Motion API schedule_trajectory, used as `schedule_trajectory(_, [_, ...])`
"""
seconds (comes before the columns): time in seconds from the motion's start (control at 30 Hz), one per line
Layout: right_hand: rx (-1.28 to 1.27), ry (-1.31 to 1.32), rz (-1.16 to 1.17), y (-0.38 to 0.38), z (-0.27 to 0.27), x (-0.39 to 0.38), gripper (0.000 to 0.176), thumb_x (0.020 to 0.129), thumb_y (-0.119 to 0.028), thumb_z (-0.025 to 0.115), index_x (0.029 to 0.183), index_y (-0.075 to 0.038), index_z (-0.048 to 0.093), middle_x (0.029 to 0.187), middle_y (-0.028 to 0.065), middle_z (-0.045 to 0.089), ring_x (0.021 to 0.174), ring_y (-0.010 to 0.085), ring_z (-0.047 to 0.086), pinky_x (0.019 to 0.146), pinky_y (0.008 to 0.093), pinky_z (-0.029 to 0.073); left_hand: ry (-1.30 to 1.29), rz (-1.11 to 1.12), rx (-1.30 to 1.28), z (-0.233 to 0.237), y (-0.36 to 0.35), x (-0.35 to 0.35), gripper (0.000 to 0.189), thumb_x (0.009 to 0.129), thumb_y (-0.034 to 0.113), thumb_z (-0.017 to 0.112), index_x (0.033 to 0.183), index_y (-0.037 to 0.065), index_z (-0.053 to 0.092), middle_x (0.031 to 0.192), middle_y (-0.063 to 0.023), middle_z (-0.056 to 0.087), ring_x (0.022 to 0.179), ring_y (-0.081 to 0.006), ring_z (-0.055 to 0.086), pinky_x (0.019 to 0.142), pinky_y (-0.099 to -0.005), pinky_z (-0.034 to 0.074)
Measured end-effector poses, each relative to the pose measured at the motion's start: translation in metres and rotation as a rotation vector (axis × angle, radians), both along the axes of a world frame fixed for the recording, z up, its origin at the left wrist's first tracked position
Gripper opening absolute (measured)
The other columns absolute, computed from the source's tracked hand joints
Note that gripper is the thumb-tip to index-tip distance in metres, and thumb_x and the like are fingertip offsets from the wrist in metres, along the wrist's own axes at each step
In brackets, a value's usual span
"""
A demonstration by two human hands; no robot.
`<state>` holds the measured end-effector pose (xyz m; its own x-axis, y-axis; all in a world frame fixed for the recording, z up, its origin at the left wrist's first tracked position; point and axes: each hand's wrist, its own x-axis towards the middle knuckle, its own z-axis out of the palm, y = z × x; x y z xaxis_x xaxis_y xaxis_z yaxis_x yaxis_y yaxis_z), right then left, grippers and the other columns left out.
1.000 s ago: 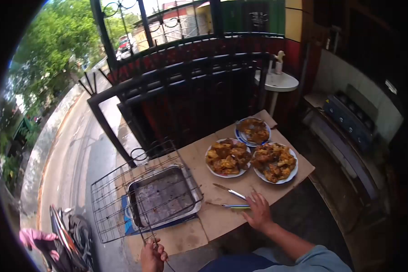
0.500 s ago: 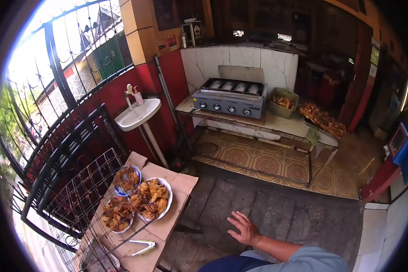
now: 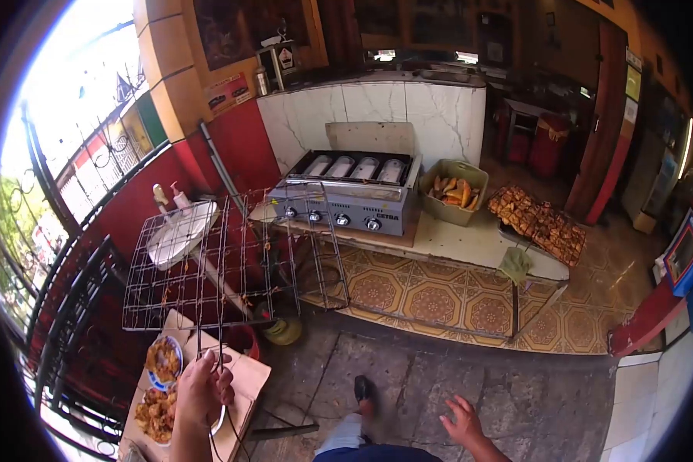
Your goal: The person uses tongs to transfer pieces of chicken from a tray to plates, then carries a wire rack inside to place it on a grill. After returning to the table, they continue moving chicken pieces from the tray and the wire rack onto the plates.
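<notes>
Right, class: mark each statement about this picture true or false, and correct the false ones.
1. The left hand grips the handle of a wire grill rack. True.
2. The right hand holds tongs. False: its fingers are spread and it holds nothing.
3. The rack lies flat on a table. False: it is held up in the air.
4. A gas grill stands beside a green tub. True.
5. The plates near the left hand are bare. False: they hold fried food.
</notes>
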<state>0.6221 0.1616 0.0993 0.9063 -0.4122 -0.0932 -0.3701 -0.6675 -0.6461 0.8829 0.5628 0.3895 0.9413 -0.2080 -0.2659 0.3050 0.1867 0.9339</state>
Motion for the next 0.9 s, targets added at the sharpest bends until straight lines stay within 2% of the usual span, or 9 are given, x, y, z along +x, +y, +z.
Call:
schedule_trajectory(0.07, [0.103, 0.050, -0.042, -0.011, -0.023, 0.013, 0.052, 0.083, -0.031, 0.071, 0.128, -0.008, 0.058, 0.139, 0.0185, 0.046, 0.125, 0.0366, 0.048, 0.101, 0.0421, 0.043, 0.008, -0.021, 0.003, 0.000, -0.038, 0.055, 0.033, 0.097, 0.038, 0.053, 0.100, 0.006, 0.060, 0.062, -0.0028, 0.053, 0.041, -0.0148, 0.047, 0.038, -0.0270, 0.038])
schedule_trajectory(0.1, [0.005, -0.047, -0.018, -0.016, -0.035, 0.019, 0.053, 0.082, -0.038, 0.071, 0.123, -0.007, 0.061, 0.129, 0.0187, 0.056, 0.117, 0.0346, 0.056, 0.097, 0.0407, 0.047, -0.018, -0.092, -0.040, -0.005, -0.054, 0.088, 0.033, 0.097, 0.037, 0.053, 0.100, 0.006, 0.060, 0.062, -0.0026, 0.054, 0.041, -0.0148, 0.047, 0.038, -0.0267, 0.039])
schedule_trajectory(0.2, [0.455, 0.218, -0.074, -0.073, -0.168, 0.008, 0.090, 0.081, -0.051, 0.074, 0.148, -0.008, 0.031, 0.152, 0.0140, 0.032, 0.138, 0.0224, 0.036, 0.109, 0.0424, 0.035, 0.003, -0.176, -0.078, -0.009, -0.105, 0.184, 0.031, 0.098, 0.036, 0.052, 0.100, 0.006, 0.060, 0.065, -0.0024, 0.054, 0.042, -0.0140, 0.046, 0.039, -0.0258, 0.039])
schedule_trajectory(0.27, [0.442, 0.339, 0.076, -0.107, -0.135, 0.022, 0.071, 0.086, -0.041, 0.072, 0.140, -0.004, 0.045, 0.120, 0.0158, 0.060, 0.082, 0.0222, 0.064, 0.087, 0.0418, 0.052, 0.002, -0.236, -0.109, -0.021, -0.140, 0.260, 0.030, 0.098, 0.035, 0.052, 0.100, 0.006, 0.060, 0.067, -0.0017, 0.055, 0.043, -0.0130, 0.043, 0.040, -0.0260, 0.040])
schedule_trajectory(0.33, [0.252, 0.458, -0.129, -0.108, -0.105, 0.033, 0.067, 0.087, -0.043, 0.070, 0.133, 0.000, 0.050, 0.079, 0.0106, 0.065, 0.057, 0.0197, 0.058, 0.069, 0.0387, 0.053, 0.036, -0.266, -0.093, -0.023, -0.176, 0.319, 0.029, 0.098, 0.034, 0.052, 0.098, 0.006, 0.059, 0.070, -0.0004, 0.054, 0.047, -0.0122, 0.044, 0.041, -0.0257, 0.040])
schedule_trajectory(0.4, [0.255, 0.429, -0.276, -0.121, -0.101, 0.025, 0.067, 0.086, -0.048, 0.069, 0.131, -0.001, 0.052, 0.070, 0.0090, 0.062, 0.056, 0.0193, 0.057, 0.062, 0.0381, 0.051, 0.075, -0.374, -0.057, -0.027, -0.210, 0.377, 0.030, 0.099, 0.032, 0.052, 0.100, 0.003, 0.057, 0.069, -0.0012, 0.051, 0.051, -0.0138, 0.046, 0.046, -0.0294, 0.040])
schedule_trajectory(0.5, [0.219, 0.392, -0.330, -0.136, -0.100, 0.030, 0.064, 0.085, -0.049, 0.070, 0.129, -0.004, 0.055, 0.069, 0.0097, 0.062, 0.054, 0.0190, 0.057, 0.058, 0.0377, 0.050, 0.150, -0.559, -0.014, -0.042, -0.251, 0.444, 0.031, 0.098, 0.034, 0.053, 0.099, 0.003, 0.056, 0.069, -0.0019, 0.051, 0.052, -0.0142, 0.047, 0.047, -0.0290, 0.041])
schedule_trajectory(0.57, [0.184, 0.349, -0.378, -0.142, -0.097, 0.033, 0.062, 0.085, -0.050, 0.070, 0.127, -0.007, 0.057, 0.068, 0.0103, 0.062, 0.053, 0.0187, 0.056, 0.054, 0.0374, 0.049, 0.167, -0.591, -0.016, -0.061, -0.275, 0.474, 0.031, 0.098, 0.034, 0.053, 0.100, 0.003, 0.056, 0.069, -0.0023, 0.050, 0.052, -0.0147, 0.048, 0.048, -0.0290, 0.042])
schedule_trajectory(0.9, [0.318, 0.332, -0.487, -0.161, -0.097, 0.117, 0.058, 0.083, -0.046, 0.073, 0.127, -0.010, 0.059, 0.062, 0.0086, 0.062, 0.050, 0.0167, 0.055, 0.050, 0.0360, 0.047, 0.260, -0.629, -0.005, -0.097, -0.329, 0.536, 0.032, 0.096, 0.034, 0.055, 0.103, 0.003, 0.056, 0.069, -0.0029, 0.051, 0.051, -0.0151, 0.048, 0.047, -0.0295, 0.044])
